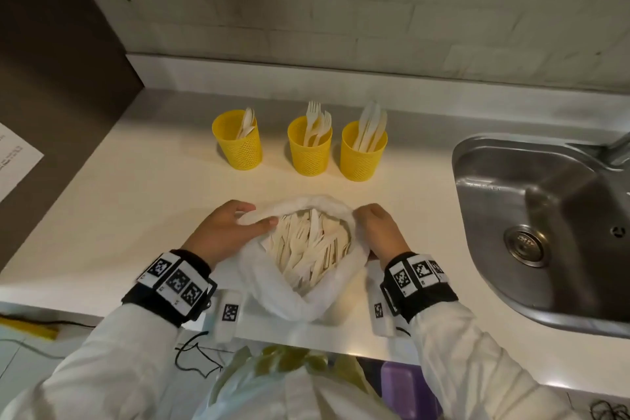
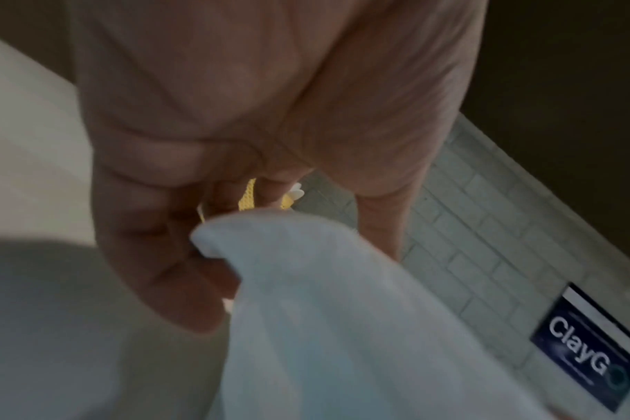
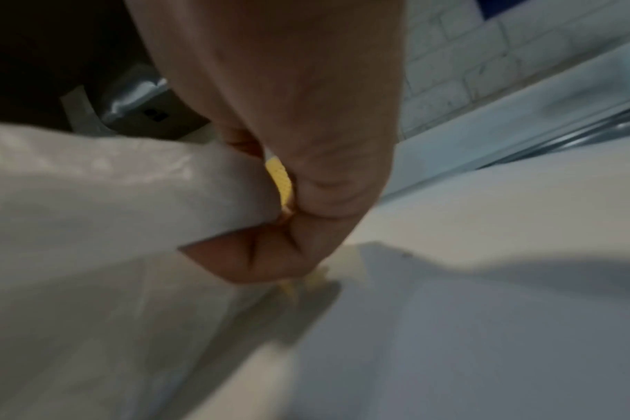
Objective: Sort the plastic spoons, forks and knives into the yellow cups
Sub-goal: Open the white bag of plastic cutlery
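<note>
Left hand [image 1: 227,228] and right hand [image 1: 378,230] each gripping one white bag's [image 1: 289,293] rim, three yellow cups [image 1: 309,150] behind

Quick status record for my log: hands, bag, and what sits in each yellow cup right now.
left hand: grips the left rim of the white plastic bag
right hand: grips the bag's right rim
bag: held open on the white counter, full of mixed pale plastic cutlery
left yellow mesh cup: spoons
middle yellow mesh cup: forks
right yellow mesh cup: knives
steel sink: right of the cups
</note>
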`<state>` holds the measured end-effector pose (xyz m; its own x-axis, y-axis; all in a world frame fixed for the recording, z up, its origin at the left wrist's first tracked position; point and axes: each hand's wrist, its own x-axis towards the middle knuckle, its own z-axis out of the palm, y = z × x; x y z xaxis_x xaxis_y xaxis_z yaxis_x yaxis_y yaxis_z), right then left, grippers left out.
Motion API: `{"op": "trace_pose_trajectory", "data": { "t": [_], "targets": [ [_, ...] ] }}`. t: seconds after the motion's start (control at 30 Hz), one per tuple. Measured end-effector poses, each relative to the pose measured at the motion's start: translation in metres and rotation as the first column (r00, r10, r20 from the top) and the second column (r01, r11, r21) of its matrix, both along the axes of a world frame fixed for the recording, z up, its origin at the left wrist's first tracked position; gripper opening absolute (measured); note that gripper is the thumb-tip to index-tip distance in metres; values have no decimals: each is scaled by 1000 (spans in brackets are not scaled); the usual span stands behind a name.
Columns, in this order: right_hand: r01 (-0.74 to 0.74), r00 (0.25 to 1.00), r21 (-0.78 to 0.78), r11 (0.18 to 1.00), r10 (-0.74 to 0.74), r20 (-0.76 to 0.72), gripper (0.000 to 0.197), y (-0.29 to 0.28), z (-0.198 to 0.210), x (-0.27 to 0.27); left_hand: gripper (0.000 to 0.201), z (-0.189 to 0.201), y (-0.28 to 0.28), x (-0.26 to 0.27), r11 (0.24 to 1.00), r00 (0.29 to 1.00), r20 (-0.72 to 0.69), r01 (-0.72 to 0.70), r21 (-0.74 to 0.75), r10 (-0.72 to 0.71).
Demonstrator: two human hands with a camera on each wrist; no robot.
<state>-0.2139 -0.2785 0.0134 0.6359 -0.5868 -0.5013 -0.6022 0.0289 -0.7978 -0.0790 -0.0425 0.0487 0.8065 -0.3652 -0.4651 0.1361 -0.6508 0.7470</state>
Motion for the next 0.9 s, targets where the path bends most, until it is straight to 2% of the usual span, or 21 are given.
{"op": "trace_pose_trajectory", "data": {
  "t": [0.07,0.13,0.2,0.23,0.3,0.37,0.4,0.43,0.47,0.53,0.63,0.67,0.73,0.8,0.87,0.9],
  "targets": [
    [24,997,-47,999,-21,71,32,1,1,3,34,-3,3,-2,1000,990,139,21,9,-22],
    [-91,991,-178,980,106,77,36,5,7,9,15,2,-1,-3,999,956,293,35,-25,-26],
    [-151,981,-308,939,181,71,28,6,11,18,12,12,-7,-2,992,951,308,25,-121,13],
    [-129,980,-305,944,168,107,23,6,14,22,13,17,-10,-3,978,971,232,-5,-210,55],
    [-110,980,-275,955,150,128,22,3,22,28,16,26,-13,-4,906,988,-50,-155,-394,148],
    [-114,980,-225,968,146,132,23,-5,28,30,19,28,-14,-7,838,936,-304,-307,-451,180],
    [-60,988,-132,989,78,130,28,-6,33,29,21,26,-14,-9,841,917,-359,-326,-431,172],
    [21,991,-5,1000,-20,133,32,-6,31,28,23,22,-14,-10,862,915,-372,-312,-400,158],
    [51,991,53,997,-57,118,32,-6,28,25,22,17,-14,-10,893,927,-346,-274,-356,146],
    [17,997,-2,1000,-17,73,33,-5,22,20,26,10,-10,-10,962,974,-195,-157,-224,114],
    [-61,998,-70,996,61,1,68,-2,19,3,58,5,2,-10,998,999,32,15,57,-17],
    [-75,997,-59,995,74,-26,70,2,22,-6,66,5,7,-10,990,996,63,48,134,-57],
    [-106,989,58,993,111,-100,58,10,26,-23,68,4,15,-10,977,996,43,66,201,-76],
    [-117,983,223,968,145,-111,45,19,25,-33,56,4,21,-11,973,997,15,67,221,-72],
    [-65,995,340,938,85,-44,30,25,18,-38,37,4,26,-12,985,998,1,56,161,-57],
    [-29,999,386,922,36,-12,23,25,15,-39,29,4,30,-12,998,999,-44,18,65,-15]
  ]
}}
